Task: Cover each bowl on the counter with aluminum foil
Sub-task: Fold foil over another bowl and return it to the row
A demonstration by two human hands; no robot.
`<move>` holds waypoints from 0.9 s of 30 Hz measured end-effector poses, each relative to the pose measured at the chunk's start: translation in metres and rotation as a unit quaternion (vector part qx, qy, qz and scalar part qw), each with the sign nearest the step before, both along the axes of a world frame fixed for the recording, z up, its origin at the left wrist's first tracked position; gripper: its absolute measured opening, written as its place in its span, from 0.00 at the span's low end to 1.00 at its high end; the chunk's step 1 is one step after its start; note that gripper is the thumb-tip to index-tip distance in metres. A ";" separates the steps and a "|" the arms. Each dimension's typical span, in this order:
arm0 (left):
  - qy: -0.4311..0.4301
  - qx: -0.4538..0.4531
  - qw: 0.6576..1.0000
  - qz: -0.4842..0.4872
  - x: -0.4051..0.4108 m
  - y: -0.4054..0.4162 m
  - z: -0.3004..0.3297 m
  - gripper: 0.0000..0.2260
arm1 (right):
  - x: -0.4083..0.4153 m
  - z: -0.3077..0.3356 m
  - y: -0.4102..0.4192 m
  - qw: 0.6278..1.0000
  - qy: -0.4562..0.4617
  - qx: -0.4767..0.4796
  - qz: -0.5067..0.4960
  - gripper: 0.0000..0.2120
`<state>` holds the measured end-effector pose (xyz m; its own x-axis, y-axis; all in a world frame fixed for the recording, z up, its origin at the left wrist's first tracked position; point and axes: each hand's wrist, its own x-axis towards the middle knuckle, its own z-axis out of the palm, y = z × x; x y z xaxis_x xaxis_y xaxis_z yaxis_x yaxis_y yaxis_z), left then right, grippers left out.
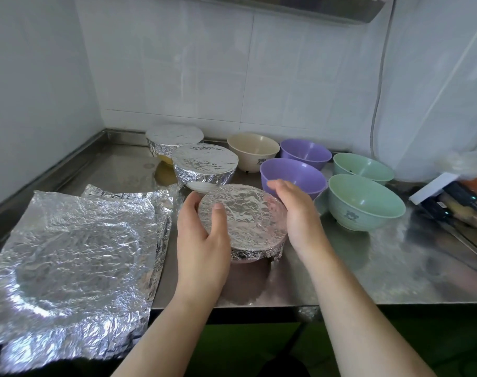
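A foil-covered bowl [248, 221] stands at the counter's middle. My left hand [202, 240] grips its left side, thumb lying on the foil top. My right hand [297, 213] cups the right rim with fingers curved along the foil. Two more foil-covered bowls [204, 164] [173, 141] stand behind it. Uncovered bowls stand to the right: a cream bowl [253, 151], two purple bowls [293, 176] [305, 153] and two green bowls [365, 202] [363, 168]. A stack of crinkled foil sheets [74, 257] lies at the left, overhanging the counter's front edge.
The steel counter [368, 268] meets white tiled walls at the back and left. A white box and dark items [446, 197] lie at the far right edge. A cable hangs down the right wall. A small white lid [200, 186] rests between the covered bowls.
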<state>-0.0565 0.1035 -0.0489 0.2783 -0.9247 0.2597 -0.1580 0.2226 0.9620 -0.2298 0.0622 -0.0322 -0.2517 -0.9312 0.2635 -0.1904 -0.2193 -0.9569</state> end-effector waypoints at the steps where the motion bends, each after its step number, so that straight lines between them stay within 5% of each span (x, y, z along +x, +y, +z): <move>1: -0.010 0.000 1.000 -0.003 -0.002 -0.001 0.003 0.25 | 0.001 0.008 -0.001 0.999 0.042 0.011 0.023 0.26; 9: -0.104 -0.017 0.994 -0.030 -0.001 -0.002 0.005 0.29 | 0.016 0.037 -0.006 0.927 0.336 0.076 0.152 0.22; 18: -0.194 0.036 0.979 -0.058 -0.002 -0.014 0.027 0.27 | 0.020 0.033 -0.018 0.916 0.360 0.091 0.148 0.23; 22: -0.434 0.022 0.898 -0.070 0.000 -0.038 0.033 0.28 | 0.025 0.037 -0.014 0.922 0.345 0.080 0.159 0.19; 25: -0.504 0.014 0.860 -0.078 -0.001 -0.047 0.033 0.24 | 0.026 0.036 -0.018 0.918 0.359 0.075 0.150 0.19; 27: -0.499 0.019 0.863 -0.076 0.000 -0.048 0.036 0.28 | 0.027 0.037 -0.020 0.918 0.364 0.076 0.141 0.19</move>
